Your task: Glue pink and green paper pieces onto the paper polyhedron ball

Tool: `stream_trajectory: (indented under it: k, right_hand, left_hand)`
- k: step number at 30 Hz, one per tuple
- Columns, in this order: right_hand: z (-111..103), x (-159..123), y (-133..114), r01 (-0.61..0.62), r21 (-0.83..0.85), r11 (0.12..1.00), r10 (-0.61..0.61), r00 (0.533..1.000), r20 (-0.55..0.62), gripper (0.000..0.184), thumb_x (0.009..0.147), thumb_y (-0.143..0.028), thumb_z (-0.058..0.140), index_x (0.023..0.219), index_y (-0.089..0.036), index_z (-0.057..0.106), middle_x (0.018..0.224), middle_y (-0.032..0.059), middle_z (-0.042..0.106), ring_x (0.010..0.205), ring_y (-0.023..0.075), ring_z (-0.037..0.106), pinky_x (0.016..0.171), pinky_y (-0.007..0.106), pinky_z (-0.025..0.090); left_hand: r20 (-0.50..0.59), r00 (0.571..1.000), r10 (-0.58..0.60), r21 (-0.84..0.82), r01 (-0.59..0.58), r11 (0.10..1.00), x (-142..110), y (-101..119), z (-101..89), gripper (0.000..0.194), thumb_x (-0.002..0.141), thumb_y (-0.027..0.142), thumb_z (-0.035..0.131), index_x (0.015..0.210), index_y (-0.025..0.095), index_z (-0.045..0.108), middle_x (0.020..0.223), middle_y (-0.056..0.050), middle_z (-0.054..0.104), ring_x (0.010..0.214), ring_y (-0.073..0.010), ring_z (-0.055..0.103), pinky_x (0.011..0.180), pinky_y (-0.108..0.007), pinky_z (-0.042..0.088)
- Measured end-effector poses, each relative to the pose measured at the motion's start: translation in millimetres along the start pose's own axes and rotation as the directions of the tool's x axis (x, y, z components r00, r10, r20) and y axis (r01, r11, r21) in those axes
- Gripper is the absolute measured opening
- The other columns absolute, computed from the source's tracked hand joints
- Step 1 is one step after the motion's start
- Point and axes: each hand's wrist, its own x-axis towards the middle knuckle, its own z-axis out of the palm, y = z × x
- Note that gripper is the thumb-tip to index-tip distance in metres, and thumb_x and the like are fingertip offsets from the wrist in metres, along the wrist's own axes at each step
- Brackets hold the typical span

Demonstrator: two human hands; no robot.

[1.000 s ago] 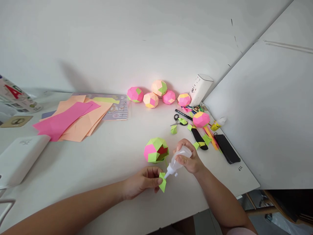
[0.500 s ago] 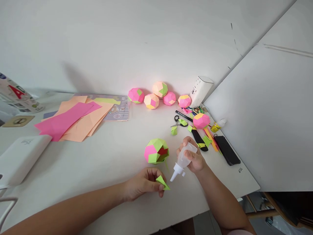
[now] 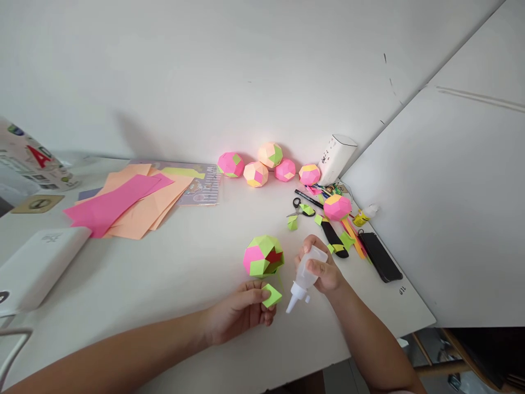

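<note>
Between thumb and fingers, my left hand (image 3: 238, 309) pinches a small folded green paper piece (image 3: 272, 296), its flat face turned up. My right hand (image 3: 322, 268) is wrapped round a translucent glue bottle (image 3: 308, 268), tilted with its white nozzle pointing down, just right of the paper piece and apart from it. Just beyond my left hand sits a green and pink paper ball (image 3: 262, 256) on the table. An opening on its right side shows a red inside, and a thin green strip hangs below it.
Several finished paper balls (image 3: 255, 174) line the wall. Scissors (image 3: 301, 208), a black-and-yellow cutter (image 3: 334, 238), paper scraps and a phone (image 3: 380, 256) lie at the right. Pink and orange paper sheets (image 3: 135, 205) and a white power bank (image 3: 45, 268) are at the left.
My left hand has turned the green paper piece so its flat face shows, raising it slightly. The glue bottle's nozzle has dipped a little lower. The whole view has shifted slightly.
</note>
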Motion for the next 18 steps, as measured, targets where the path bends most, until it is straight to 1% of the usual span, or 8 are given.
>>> stream_trajectory:
  k: [4, 7, 10, 15, 18]
  right_hand:
    - [1.8, 0.7, 0.9, 0.005, -0.003, 1.000, -0.005, 1.000, -0.031, 0.038, 0.069, -0.040, 0.078, 0.080, -0.025, 0.045, 0.052, -0.0098, 0.038, 0.044, 0.0079, 0.036, 0.039, 0.018, 0.032]
    - [3.0, 1.6, 1.8, 0.004, -0.021, 1.000, -0.006, 0.997, -0.074, 0.040, 0.067, -0.042, 0.079, 0.079, -0.025, 0.045, 0.052, -0.0097, 0.039, 0.043, 0.0085, 0.038, 0.039, 0.019, 0.033]
    - [4.5, 2.0, 3.3, 0.012, -0.018, 1.000, -0.014, 0.996, -0.086, 0.040, 0.067, -0.041, 0.079, 0.080, -0.024, 0.045, 0.052, -0.0097, 0.041, 0.043, 0.0082, 0.038, 0.040, 0.019, 0.033]
    - [8.4, 2.0, 5.9, -0.023, -0.048, 0.999, 0.018, 0.994, -0.107, 0.040, 0.066, -0.042, 0.079, 0.080, -0.024, 0.046, 0.053, -0.0089, 0.044, 0.044, 0.0083, 0.038, 0.040, 0.019, 0.034]
    - [10.1, 2.0, 6.5, -0.005, -0.065, 0.998, -0.002, 0.994, -0.110, 0.039, 0.066, -0.041, 0.080, 0.080, -0.023, 0.047, 0.056, -0.0080, 0.046, 0.045, 0.0080, 0.040, 0.041, 0.019, 0.033]
  left_hand:
    - [0.007, 0.999, -0.039, -0.053, 0.040, 0.998, -0.4, -1.1, 0.8, 0.023, 0.067, 0.026, 0.080, 0.065, 0.012, 0.062, 0.061, -0.002, 0.060, 0.054, -0.0105, 0.056, 0.057, -0.023, 0.043]
    - [0.029, 0.997, -0.074, -0.021, 0.075, 0.997, -0.8, -2.0, -1.4, 0.021, 0.063, 0.021, 0.082, 0.066, 0.012, 0.064, 0.060, -0.004, 0.064, 0.053, -0.0123, 0.058, 0.058, -0.025, 0.044]
    - [0.062, 0.993, -0.105, 0.027, 0.103, 0.994, -1.3, -3.5, -3.6, 0.022, 0.060, 0.020, 0.084, 0.068, 0.012, 0.064, 0.063, -0.005, 0.068, 0.055, -0.0153, 0.062, 0.060, -0.028, 0.046]
    - [0.095, 0.992, -0.088, 0.103, 0.078, 0.992, -2.5, -5.3, -3.2, 0.024, 0.063, 0.025, 0.085, 0.067, 0.012, 0.064, 0.068, -0.006, 0.069, 0.064, -0.0174, 0.065, 0.067, -0.031, 0.047]
    - [0.089, 0.992, -0.086, 0.146, 0.073, 0.987, -3.3, -4.3, -1.4, 0.023, 0.066, 0.028, 0.084, 0.068, 0.012, 0.067, 0.070, -0.006, 0.068, 0.069, -0.0179, 0.065, 0.070, -0.030, 0.046]
